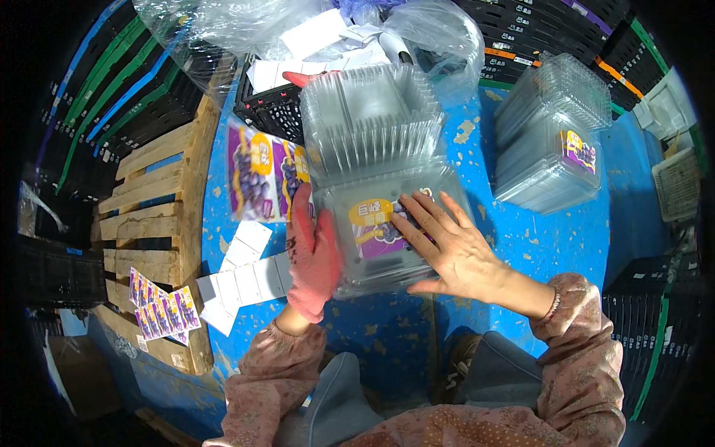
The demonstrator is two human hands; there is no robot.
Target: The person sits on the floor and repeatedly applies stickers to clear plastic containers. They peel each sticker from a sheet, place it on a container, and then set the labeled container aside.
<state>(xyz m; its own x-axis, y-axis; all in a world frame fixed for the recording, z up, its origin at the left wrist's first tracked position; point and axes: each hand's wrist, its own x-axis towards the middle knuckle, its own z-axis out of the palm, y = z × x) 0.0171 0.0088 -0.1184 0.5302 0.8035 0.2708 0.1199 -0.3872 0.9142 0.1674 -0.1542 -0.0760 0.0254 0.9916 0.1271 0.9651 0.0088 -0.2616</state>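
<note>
My left hand [314,251], in a pink knit glove, holds a sheet of grape-picture stickers [257,173] at the left edge of a clear plastic clamshell container. My bare right hand [449,246] lies with spread fingers on the container's lid [357,274], partly over a purple and yellow grape sticker [368,223] on it. The container's other half stands behind, in a stack of open clear clamshells [374,117]. To the right is another stack of clear clamshells [542,151], with a grape sticker [578,152] on its side.
Blank backing strips [246,285] lie on the blue floor [475,313]. More sticker sheets [165,313] rest on a wooden pallet [145,218] at left. A black crate [271,112] holds papers; plastic film [246,28] lies behind. Stacked black crates [659,329] stand on both sides.
</note>
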